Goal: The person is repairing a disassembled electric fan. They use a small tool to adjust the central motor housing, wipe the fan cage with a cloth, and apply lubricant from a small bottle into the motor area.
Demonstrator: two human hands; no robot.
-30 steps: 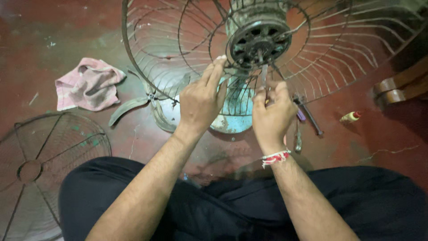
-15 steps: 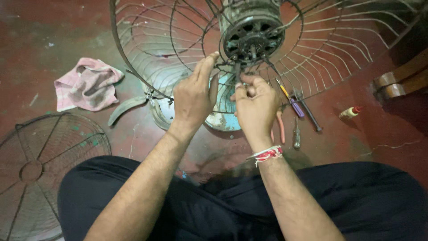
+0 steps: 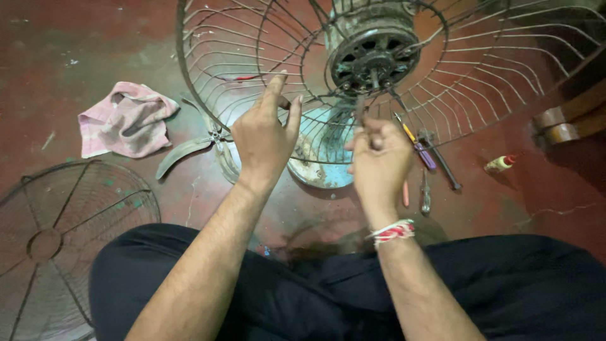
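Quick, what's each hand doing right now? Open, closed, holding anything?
Left hand: open, fingers spread, against the fan guard, holding nothing.
Right hand: closed on a thin tool pointing up toward the motor.

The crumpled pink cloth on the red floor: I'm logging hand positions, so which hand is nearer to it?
Left. The left hand is raised at the wire fan guard, just right of the crumpled pink cloth. The right hand is farther right, below the fan motor hub.
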